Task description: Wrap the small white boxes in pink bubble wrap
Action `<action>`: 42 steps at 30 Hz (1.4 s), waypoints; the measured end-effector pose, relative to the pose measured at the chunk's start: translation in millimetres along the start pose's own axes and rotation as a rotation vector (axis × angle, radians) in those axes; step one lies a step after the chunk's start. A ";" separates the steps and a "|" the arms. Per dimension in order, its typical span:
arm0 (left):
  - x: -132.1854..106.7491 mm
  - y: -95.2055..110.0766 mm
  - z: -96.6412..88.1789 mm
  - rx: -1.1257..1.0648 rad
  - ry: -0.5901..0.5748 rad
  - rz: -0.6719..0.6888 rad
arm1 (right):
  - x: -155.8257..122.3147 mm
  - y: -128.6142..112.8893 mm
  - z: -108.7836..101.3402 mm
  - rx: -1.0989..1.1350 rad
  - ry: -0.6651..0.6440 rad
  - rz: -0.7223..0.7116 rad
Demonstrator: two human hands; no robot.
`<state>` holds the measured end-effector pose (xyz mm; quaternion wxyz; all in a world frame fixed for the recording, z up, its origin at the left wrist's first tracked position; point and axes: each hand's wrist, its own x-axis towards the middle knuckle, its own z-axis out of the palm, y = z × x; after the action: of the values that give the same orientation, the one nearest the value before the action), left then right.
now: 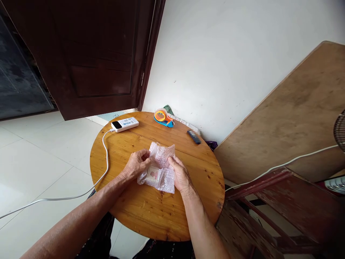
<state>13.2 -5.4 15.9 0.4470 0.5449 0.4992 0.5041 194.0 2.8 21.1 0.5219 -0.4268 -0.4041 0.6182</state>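
Note:
A sheet of clear bubble wrap (165, 154) lies partly unfolded on the round wooden table (134, 212), with a small pale box-like item (153, 175) bearing reddish print at its lower left part. My left hand (138, 163) pinches the wrap's left edge, fingers curled. On the opposite side, my right hand (180, 172) grips the right edge between thumb and fingers. The fingertips under the wrap are partly hidden.
An orange and blue tape dispenser (164, 118) stands at the table's back. At the back left lies a white power bank (125, 124) with a white cable (107, 162) trailing off. A dark, pixelated object (194, 137) rests back right. A wooden board (283, 104) leans against the wall.

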 end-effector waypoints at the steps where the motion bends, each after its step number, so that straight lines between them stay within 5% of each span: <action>1: 1.0 0.7 -1.0 -0.109 0.015 -0.056 | 0.4 -0.8 0.0 0.012 0.021 -0.005; 4: 5.9 2.2 -8.7 -0.346 0.106 -0.179 | 2.2 -5.1 -0.8 0.033 0.093 -0.046; 9: 17.5 2.2 -21.3 -0.423 0.216 -0.208 | 9.0 -8.6 -8.1 -0.041 0.273 -0.124; 16: 23.9 -1.5 -17.4 -0.441 0.216 -0.232 | 18.1 -4.4 -25.3 -0.237 0.286 -0.171; 19: 21.8 -6.4 -20.4 -0.249 0.192 -0.183 | 16.5 -5.6 -29.9 -0.482 0.274 -0.119; 24: 19.5 -13.8 -24.4 0.124 0.176 -0.058 | 14.5 -6.2 -32.1 -0.791 0.276 -0.238; 31: 27.6 -11.7 -24.6 0.100 0.236 0.000 | 19.6 -1.3 -36.1 -0.800 0.350 -0.414; 38: 25.1 -7.4 -33.4 0.451 0.394 0.089 | 23.9 3.1 -41.6 -0.925 0.358 -0.419; 42: 8.3 12.6 -34.0 0.670 0.278 0.282 | 26.1 6.2 -44.7 -0.952 0.344 -0.402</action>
<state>-19.6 1.0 32.4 0.0989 0.6503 0.6123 0.4387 232.2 30.2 -1.3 0.4373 -0.6253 -0.6219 0.1760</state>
